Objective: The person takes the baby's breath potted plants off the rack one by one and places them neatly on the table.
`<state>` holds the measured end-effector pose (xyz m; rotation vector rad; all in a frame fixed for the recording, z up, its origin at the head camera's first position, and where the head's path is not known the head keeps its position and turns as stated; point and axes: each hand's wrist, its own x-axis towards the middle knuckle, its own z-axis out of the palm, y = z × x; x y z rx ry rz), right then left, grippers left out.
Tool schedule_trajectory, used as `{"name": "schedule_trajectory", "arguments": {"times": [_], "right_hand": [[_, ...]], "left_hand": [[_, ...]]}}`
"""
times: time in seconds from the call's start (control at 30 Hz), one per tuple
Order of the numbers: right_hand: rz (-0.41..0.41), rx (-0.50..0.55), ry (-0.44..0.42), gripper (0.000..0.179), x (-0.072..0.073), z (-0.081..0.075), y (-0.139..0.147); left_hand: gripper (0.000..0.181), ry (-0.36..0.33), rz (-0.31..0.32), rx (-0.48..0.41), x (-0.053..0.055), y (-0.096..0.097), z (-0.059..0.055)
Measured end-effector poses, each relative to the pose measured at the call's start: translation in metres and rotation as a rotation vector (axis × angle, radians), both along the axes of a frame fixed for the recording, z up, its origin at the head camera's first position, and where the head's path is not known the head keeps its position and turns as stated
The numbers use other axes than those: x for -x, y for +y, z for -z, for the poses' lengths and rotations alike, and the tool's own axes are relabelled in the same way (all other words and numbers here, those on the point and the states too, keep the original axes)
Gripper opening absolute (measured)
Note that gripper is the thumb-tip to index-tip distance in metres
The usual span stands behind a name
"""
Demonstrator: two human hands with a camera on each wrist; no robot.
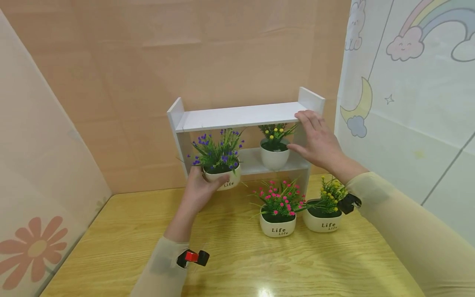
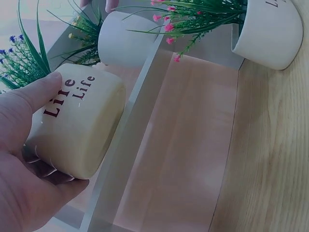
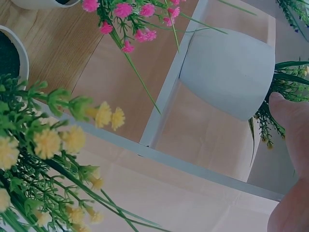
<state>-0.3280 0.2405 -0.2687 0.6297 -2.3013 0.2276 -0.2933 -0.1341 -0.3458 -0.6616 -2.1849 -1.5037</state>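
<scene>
My left hand (image 1: 197, 190) grips a cream flowerpot (image 1: 233, 178) of purple flowers, thumb across its lettered front and fingers round the far side. In the left wrist view this pot (image 2: 79, 123) is tilted, close to the lower board's front edge. My right hand (image 1: 320, 140) rests its fingers on the right end of the white shelf's top board (image 1: 241, 115). Its thumb extends below, beside the rim of a white flowerpot (image 1: 274, 159) with yellow flowers on the lower board. From the right wrist, the thumb (image 3: 287, 113) shows near that pot's (image 3: 229, 72) leaves.
On the wooden table (image 1: 230, 243), before the shelf's right side, stand a cream pot with pink flowers (image 1: 278, 227) and another with yellow flowers (image 1: 323, 222). An orange-tan backdrop (image 1: 148, 82) hangs behind, with a patterned panel (image 1: 400, 123) at right.
</scene>
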Motion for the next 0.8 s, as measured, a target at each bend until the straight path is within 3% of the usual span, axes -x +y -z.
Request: {"name": "schedule_trajectory", "arguments": {"times": [0.3,0.53,0.8], "right_hand": [[-0.002,0.007,-0.009,0.096,0.001,0.002,0.002],[-0.008,0.0,-0.003,0.096,0.001,0.002,0.003],[-0.034,0.001,0.02,0.096,0.003,0.002,0.002]], "left_hand": [[0.071,-0.081,-0.018,0.022,-0.02,-0.004,0.0],[0.077,-0.093,0.066,-0.008,-0.051,-0.005,-0.014],[0.065,-0.157,0.098,-0.009,-0.064,-0.008,-0.003]]}}
